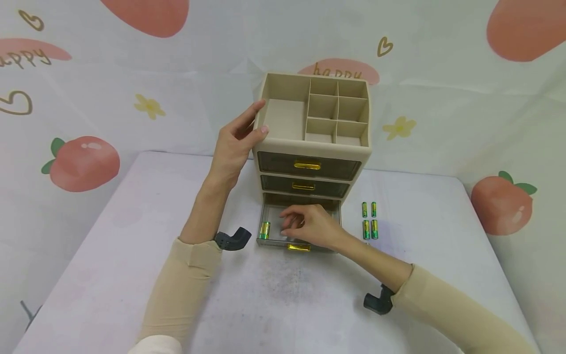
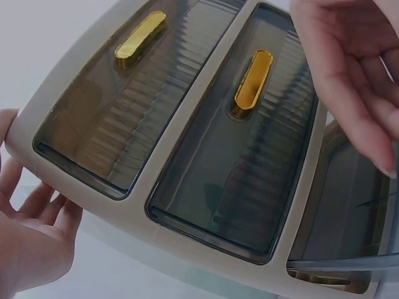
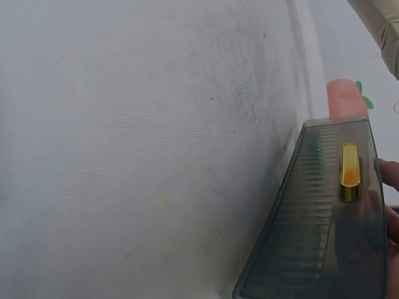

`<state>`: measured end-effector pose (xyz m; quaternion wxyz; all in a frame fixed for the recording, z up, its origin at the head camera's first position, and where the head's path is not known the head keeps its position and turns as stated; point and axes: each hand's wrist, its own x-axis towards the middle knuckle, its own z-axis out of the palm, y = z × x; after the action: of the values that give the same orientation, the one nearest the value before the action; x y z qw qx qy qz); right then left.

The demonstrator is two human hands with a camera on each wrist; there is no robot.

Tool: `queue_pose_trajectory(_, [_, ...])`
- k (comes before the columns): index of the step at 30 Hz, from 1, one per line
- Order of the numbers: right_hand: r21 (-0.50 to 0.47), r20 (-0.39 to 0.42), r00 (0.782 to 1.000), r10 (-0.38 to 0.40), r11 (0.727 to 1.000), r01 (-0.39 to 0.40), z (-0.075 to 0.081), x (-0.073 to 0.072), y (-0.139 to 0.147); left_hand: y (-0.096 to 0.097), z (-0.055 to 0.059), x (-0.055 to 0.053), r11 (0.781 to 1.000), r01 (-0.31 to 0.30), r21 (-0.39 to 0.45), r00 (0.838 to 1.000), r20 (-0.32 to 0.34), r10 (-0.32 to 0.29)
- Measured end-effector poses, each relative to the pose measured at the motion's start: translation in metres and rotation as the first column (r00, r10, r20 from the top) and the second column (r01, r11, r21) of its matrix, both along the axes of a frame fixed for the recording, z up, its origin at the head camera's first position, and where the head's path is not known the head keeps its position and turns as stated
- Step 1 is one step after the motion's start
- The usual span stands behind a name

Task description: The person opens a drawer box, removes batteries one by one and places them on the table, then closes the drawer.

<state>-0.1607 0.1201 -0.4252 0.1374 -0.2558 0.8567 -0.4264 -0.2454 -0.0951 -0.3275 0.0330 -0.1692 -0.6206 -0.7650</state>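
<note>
A beige drawer organizer (image 1: pixel 311 146) stands on the table, its lowest drawer (image 1: pixel 276 242) pulled out. My left hand (image 1: pixel 234 150) holds its upper left side, with the thumb on the front rim; in the left wrist view those fingers (image 2: pixel 53 208) bend around the cabinet's edge. Over the pulled-out drawer is my right hand (image 1: pixel 311 225), fingers loosely bent, with no object visible between them. Green and gold batteries (image 1: pixel 264 230) stand in the drawer's left front corner. In the right wrist view, the drawer's smoky front (image 3: pixel 305 218) has a gold handle (image 3: pixel 350 171).
Several more green and gold batteries (image 1: pixel 366 229) lie on the white tabletop (image 1: pixel 415 236) right of the organizer. The two upper drawers (image 1: pixel 327 166) are closed. An open top tray (image 1: pixel 285 118) has divided compartments. A patterned cloth (image 1: pixel 199 73) hangs behind.
</note>
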Motion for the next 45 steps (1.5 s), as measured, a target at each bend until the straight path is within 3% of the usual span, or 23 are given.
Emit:
queue_pose_trajectory(7, [-0.003, 0.039, 0.998, 0.042, 0.999, -0.042, -0.005, -0.005, -0.007, 0.000, 0.000, 0.000, 1.000, 0.007, 0.005, 1.000, 0.003, -0.007])
queue_pose_trajectory(21, [0.046, 0.031, 0.996, 0.089, 0.995, -0.091, -0.015, -0.013, -0.020, 0.001, 0.000, 0.000, 1.000, 0.009, 0.020, 1.000, 0.016, -0.009])
queue_pose_trajectory(45, [0.159, 0.024, 0.996, 0.090, 0.983, -0.092, -0.020, -0.019, -0.036, 0.000, -0.001, -0.001, 1.000, 0.000, 0.018, 1.000, -0.001, 0.000])
